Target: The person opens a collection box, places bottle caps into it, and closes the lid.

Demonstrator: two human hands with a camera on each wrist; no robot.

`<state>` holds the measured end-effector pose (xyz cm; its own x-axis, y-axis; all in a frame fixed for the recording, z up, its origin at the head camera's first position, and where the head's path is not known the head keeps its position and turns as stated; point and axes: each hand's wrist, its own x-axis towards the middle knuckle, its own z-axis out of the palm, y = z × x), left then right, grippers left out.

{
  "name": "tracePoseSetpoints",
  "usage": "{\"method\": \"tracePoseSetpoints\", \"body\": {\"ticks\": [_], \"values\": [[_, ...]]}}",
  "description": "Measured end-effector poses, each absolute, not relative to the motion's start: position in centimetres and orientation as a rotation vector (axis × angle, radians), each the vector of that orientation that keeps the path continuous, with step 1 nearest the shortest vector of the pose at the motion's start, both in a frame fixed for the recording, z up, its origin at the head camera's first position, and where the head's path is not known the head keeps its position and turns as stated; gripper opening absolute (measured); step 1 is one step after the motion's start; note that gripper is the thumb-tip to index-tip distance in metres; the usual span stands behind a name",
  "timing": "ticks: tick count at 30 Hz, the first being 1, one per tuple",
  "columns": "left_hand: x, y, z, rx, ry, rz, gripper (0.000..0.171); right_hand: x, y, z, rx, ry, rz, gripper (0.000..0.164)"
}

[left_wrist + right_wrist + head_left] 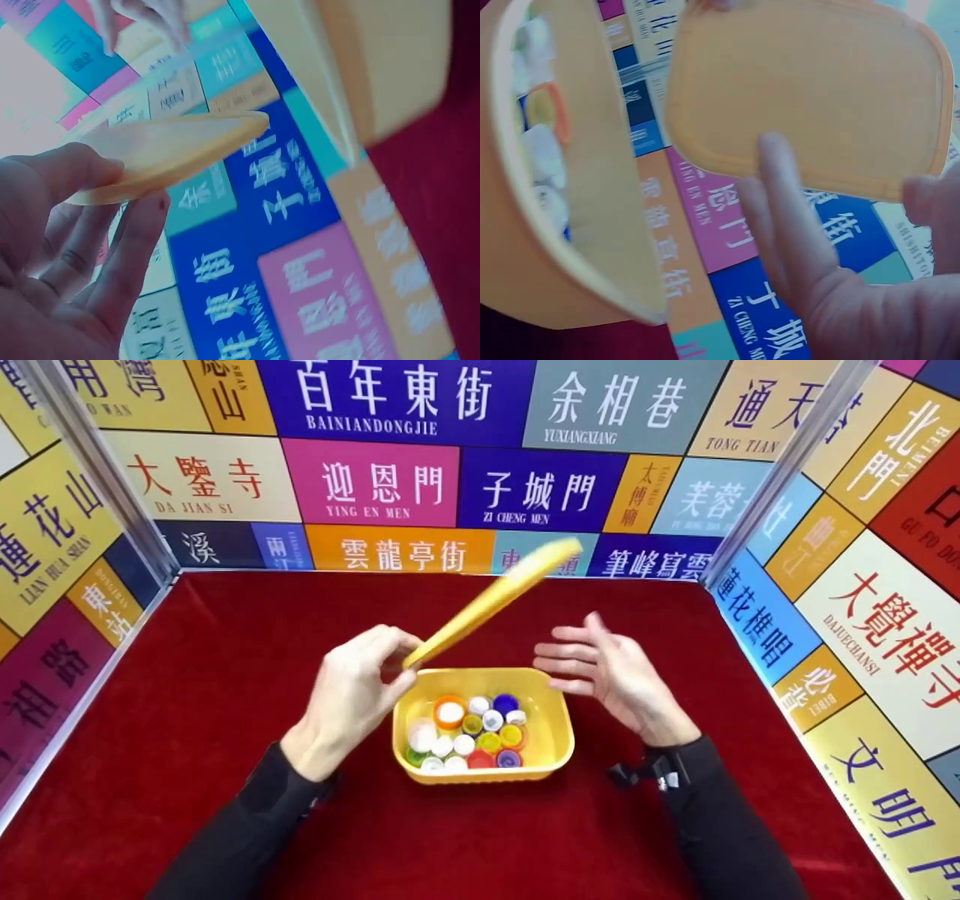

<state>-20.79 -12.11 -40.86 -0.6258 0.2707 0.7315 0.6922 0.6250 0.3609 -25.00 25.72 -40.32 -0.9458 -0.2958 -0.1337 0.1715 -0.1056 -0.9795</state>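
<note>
My left hand (352,694) pinches one end of a yellow plastic lid (495,596), which slants up to the right above the container. In the left wrist view the thumb lies over the lid (172,154) and fingers are beneath it. A yellow plastic container (555,735) stands uncovered on the cloth, with several bottle caps (480,760) in white, orange, blue, yellow, red and purple inside. Off the container's right end, my right hand (619,679) is raised with fingers extended and holds nothing. From the right wrist, the lid's broad face (810,90) shows beyond the fingers.
Dark red cloth (225,810) covers the tabletop. Panels with coloured Chinese place-name signs (375,480) rise at the back and both sides. Metal corner posts (787,457) stand at the back corners.
</note>
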Motion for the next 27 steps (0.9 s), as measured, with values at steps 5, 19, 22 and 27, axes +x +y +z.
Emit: {"method": "tracePoseSetpoints", "body": {"ticks": [5,19,22,27], "values": [[-20.5,-12.7,-40.8,-0.788,-2.153,-0.488,0.022,-24.5,26.6,-39.1,-0.105,1.755,-2.185,0.094],[-20.5,-12.2,-40.9,-0.857,-2.291,-0.435,0.027,-24.3,27.3,-39.5,-0.070,1.801,-2.206,0.033],[-20.5,-12.5,-40.7,-0.827,-2.427,-0.654,0.048,-24.5,27.7,-39.5,-0.095,1.831,-2.178,0.038],[-21.0,-12.6,-40.9,-0.617,-2.511,-1.070,0.053,-24.6,28.2,-39.7,-0.149,1.877,-2.090,0.044]]}}
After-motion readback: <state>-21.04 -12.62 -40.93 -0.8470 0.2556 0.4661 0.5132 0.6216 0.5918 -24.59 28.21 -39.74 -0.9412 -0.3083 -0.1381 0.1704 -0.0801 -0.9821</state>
